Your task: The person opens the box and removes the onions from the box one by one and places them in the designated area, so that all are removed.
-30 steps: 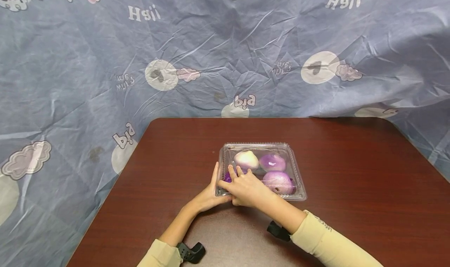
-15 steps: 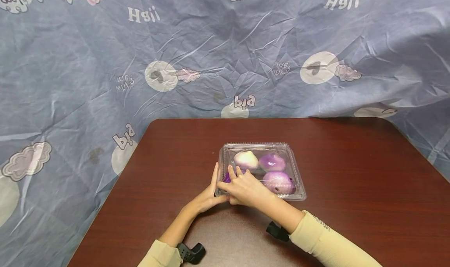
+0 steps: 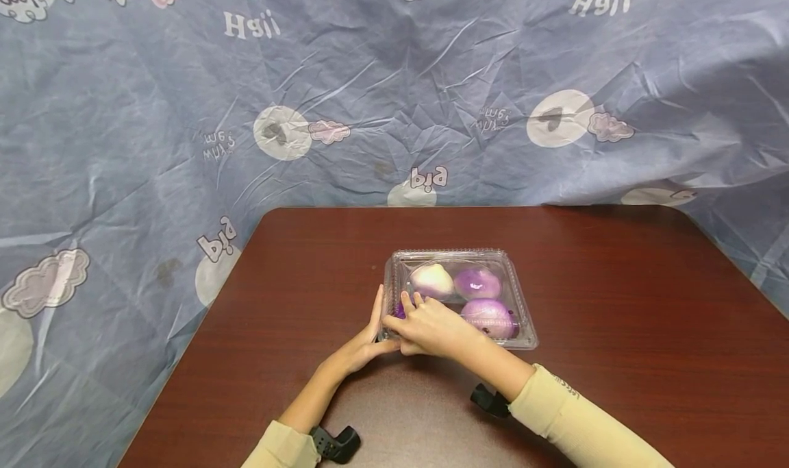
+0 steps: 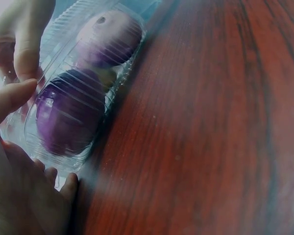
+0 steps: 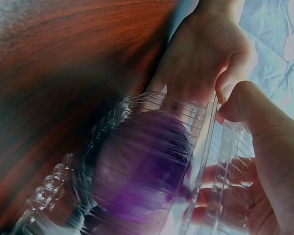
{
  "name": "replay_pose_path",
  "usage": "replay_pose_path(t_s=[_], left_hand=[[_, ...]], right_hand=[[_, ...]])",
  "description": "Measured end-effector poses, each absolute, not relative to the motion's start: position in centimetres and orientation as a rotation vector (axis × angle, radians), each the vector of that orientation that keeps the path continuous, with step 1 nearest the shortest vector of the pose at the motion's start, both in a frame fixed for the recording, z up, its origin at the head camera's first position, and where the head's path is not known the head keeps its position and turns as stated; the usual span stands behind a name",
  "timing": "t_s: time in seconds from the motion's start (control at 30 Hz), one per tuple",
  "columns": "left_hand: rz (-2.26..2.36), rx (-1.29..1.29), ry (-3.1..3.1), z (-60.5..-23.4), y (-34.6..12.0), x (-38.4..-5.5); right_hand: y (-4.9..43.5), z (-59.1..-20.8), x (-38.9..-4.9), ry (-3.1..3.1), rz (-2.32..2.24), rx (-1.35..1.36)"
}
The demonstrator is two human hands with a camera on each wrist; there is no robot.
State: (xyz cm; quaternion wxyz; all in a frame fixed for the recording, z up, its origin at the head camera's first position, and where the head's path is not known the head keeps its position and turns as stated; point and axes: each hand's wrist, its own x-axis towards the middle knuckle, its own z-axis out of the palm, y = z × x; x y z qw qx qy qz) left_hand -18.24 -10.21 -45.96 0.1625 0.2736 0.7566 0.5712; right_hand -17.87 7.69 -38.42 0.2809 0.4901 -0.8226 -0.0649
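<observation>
A clear plastic clamshell box (image 3: 523, 312) sits on the table and holds several round vegetables that look like onions. One is white-topped (image 3: 432, 278), another purple (image 3: 477, 286), and a paler purple one (image 3: 490, 317) lies at the front right. A dark purple one (image 4: 71, 115) shows through the ribbed wall at the front left. My left hand (image 3: 364, 349) grips the box's front left corner, fingers along the side and thumb at the front. My right hand (image 3: 439, 328) reaches across the lid and pinches its rim at that corner, thumb against the edge (image 5: 237, 103).
The box stands near the middle of a dark red-brown wooden table (image 3: 616, 317). Behind the table and to its sides hangs a blue printed cloth (image 3: 370, 77). A black strap (image 3: 335, 444) is on the left wrist, another (image 3: 491, 401) on the right.
My right hand has shifted very slightly on the lid, its fingers drawn a little more together. The box and left hand stay almost where they were.
</observation>
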Motion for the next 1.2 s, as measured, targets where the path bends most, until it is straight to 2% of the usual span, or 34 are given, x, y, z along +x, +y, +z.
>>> replay_pose_path(t_s=[0.7, 1.2], left_hand=[[1.654, 0.743, 2.121, -46.3, -10.4, -18.4], [1.713, 0.693, 2.111, -46.4, -10.1, -18.6]], right_hand=[[7.4, -36.9, -17.9, -2.44, -0.066, 1.33], [7.3, -36.0, -16.5, -2.466, -0.064, 1.09]])
